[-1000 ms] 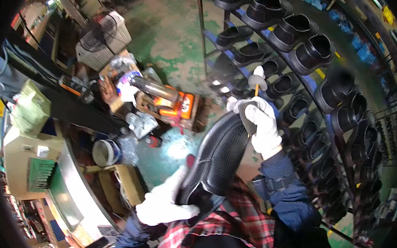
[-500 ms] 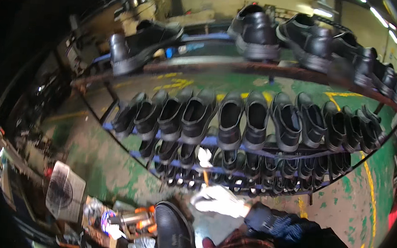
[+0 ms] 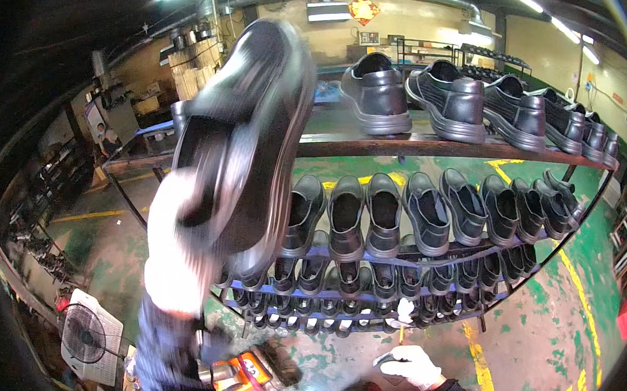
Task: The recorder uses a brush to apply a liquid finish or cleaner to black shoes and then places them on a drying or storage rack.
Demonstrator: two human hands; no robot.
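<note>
My left hand (image 3: 175, 247), in a white glove, is closed on a black slip-on shoe (image 3: 250, 111) at its opening. Toe up and blurred by motion, the shoe hangs in front of the rack's left part and hides some of the shoes behind it. Low at the right, my gloved right hand (image 3: 414, 366) pinches a thin stick (image 3: 401, 337) with a white wad (image 3: 405, 312) on its upper end. Behind both hands, the rack (image 3: 462, 149) bears several rows of black shoes (image 3: 428, 212), with more along its top bar (image 3: 447, 99).
A fan (image 3: 86, 332) stands at the lower left. Close to it, an orange and black box (image 3: 250, 373) lies below my left forearm. Yellow lines (image 3: 581, 298) cross the worn green floor (image 3: 535, 349). Farther back are another shoe rack (image 3: 494, 59) and lamps.
My left hand has lifted the shoe from the lower edge up to the top rail. My right hand, still with the stick, appears farther right and lower. The view has shifted.
</note>
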